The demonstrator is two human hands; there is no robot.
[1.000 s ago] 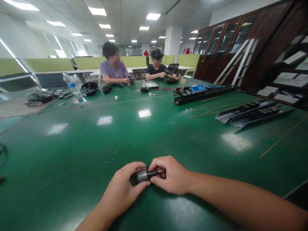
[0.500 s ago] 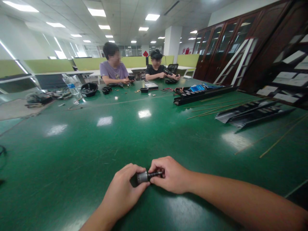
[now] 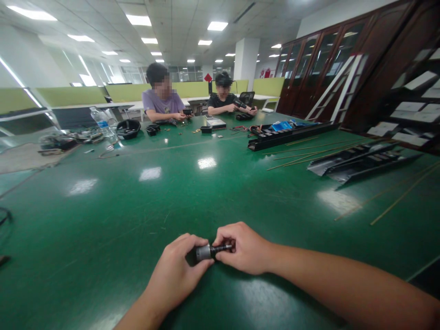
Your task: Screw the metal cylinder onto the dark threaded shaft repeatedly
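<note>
Between my hands is a silver metal cylinder [image 3: 203, 252] with a dark, ridged shaft [image 3: 220, 248] that narrows to a bright tip on the right. It looks like a small motor or gearbox part, but I cannot tell which. My left hand [image 3: 180, 266] is closed around the cylinder, thumb below and index finger above. My right hand [image 3: 244, 250] pinches the shaft between thumb and fingers, close to where it meets the cylinder. The part lies nearly level, just over the green tabletop [image 3: 165, 211]. My right fingers partly hide the shaft's end.
Long black metal channels [image 3: 288, 136] and thin rods [image 3: 299, 159] lie on the right side. Across the table sit two people, one holding a power drill [image 3: 239, 102]. A black bin [image 3: 128, 129] and a plastic bottle [image 3: 101, 123] stand at the far left.
Almost nothing differs. My right hand and forearm sit very slightly higher, while the grip on the metal part is the same; the view has shifted a touch.
</note>
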